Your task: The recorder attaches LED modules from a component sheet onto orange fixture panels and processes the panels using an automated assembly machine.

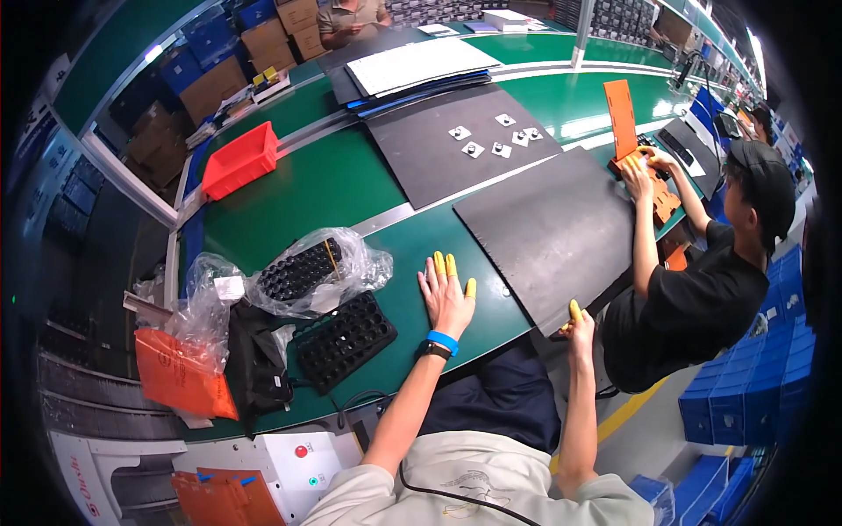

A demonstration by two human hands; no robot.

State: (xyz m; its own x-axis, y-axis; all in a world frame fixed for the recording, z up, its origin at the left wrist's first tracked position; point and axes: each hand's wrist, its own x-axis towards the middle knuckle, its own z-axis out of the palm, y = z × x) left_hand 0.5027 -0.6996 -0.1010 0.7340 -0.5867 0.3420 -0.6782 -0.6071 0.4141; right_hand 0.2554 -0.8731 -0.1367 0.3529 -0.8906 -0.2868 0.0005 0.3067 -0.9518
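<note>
Left hand (445,302) flat on the green table (289,188), fingers spread, grip wide open and empty, yellow fingertip covers (445,266) on. Right hand (579,323) pinched on the near corner of the big dark sheet (548,230) lying on the table. Black moulded tray (344,340) just left of the left hand.

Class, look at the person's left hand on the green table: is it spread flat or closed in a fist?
Spread flat. The left hand lies palm down on the green table, fingers extended and apart, beside the black tray.
</note>
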